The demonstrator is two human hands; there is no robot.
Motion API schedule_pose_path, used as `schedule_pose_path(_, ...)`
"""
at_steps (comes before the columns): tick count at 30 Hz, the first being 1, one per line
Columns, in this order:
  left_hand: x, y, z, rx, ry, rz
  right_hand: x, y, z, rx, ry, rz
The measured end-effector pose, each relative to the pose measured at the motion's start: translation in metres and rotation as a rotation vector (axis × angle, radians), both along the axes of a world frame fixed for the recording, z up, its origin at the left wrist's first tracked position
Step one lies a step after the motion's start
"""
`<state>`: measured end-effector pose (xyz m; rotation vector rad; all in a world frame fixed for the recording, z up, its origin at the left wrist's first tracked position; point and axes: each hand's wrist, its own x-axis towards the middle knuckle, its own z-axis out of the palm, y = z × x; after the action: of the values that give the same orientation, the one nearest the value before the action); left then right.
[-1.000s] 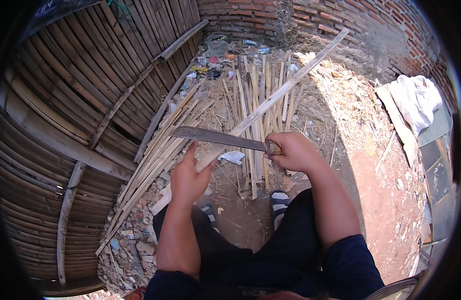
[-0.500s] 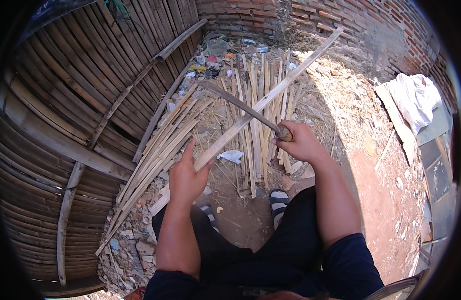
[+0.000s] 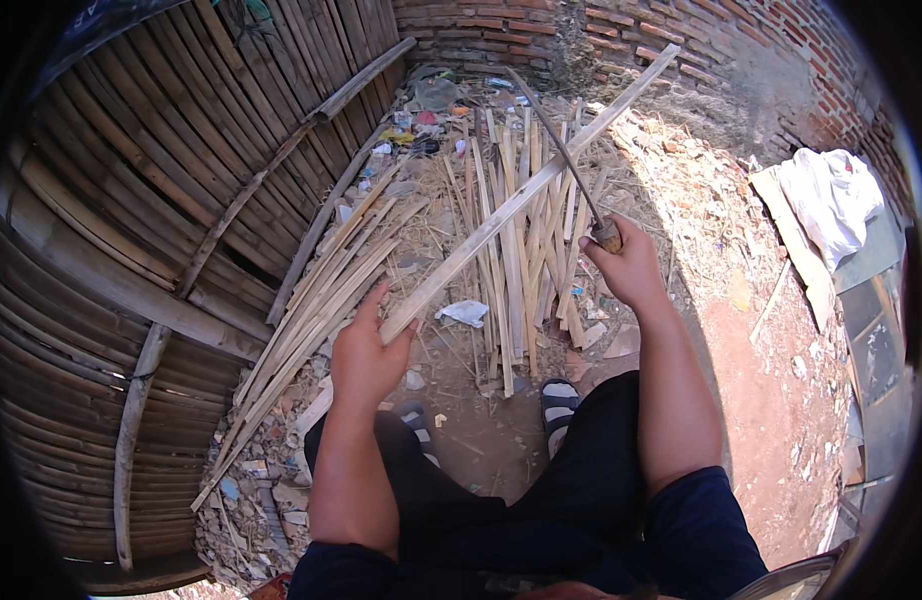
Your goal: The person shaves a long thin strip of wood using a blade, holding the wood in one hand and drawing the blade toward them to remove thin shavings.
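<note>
My left hand [image 3: 369,352] grips a long pale wooden strip [image 3: 491,224] near its lower end. The strip slants up to the far right, and a short piece of it shows past the wrist. In my right hand [image 3: 629,262] is the short wooden handle of a machete [image 3: 561,150], fingers closed round it. Its long thin blade points away and up to the left, crossing the strip's far half. Whether blade and strip touch there, I cannot tell. Beneath them lies a pile of cut wooden strips [image 3: 516,290] on the ground.
More long strips [image 3: 311,330] lie at the left beside a bamboo slat wall [image 3: 101,230]. A brick wall [image 3: 661,40] closes the far side. Litter and wood chips cover the ground, with a white scrap [image 3: 463,313] near the middle. White cloth [image 3: 831,200] lies over boards at right.
The machete has moved away and to the right, its blade swinging to point farther forward and crossing the strip higher up. My left hand and the strip have shifted only slightly.
</note>
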<state>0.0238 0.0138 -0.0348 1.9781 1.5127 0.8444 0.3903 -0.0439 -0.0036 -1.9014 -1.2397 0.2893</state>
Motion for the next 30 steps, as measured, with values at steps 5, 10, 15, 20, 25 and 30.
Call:
schedule_pose_path(5, 0.006, -0.004, 0.007, -0.021, 0.024, -0.032, -0.035, -0.008, 0.011, -0.090, -0.201, 0.261)
schedule_pose_path(10, -0.001, 0.003, -0.015, 0.096, 0.018, -0.047, -0.069, -0.013, 0.015, -0.140, -0.496, 0.491)
schedule_pose_path(15, 0.000, -0.003, 0.006, 0.008, 0.061, -0.041, -0.020, -0.002, 0.008, -0.142, -0.189, 0.274)
schedule_pose_path(20, -0.001, 0.001, -0.001, 0.081, 0.076, -0.028, 0.014, -0.004, -0.007, -0.024, 0.000, -0.005)
schedule_pose_path(25, 0.005, -0.003, 0.005, 0.022, 0.063, -0.030, -0.023, -0.009, 0.013, -0.177, -0.135, 0.220)
schedule_pose_path(30, 0.009, -0.006, 0.005, -0.022, -0.009, -0.032, -0.045, -0.003, 0.001, -0.063, -0.358, 0.549)
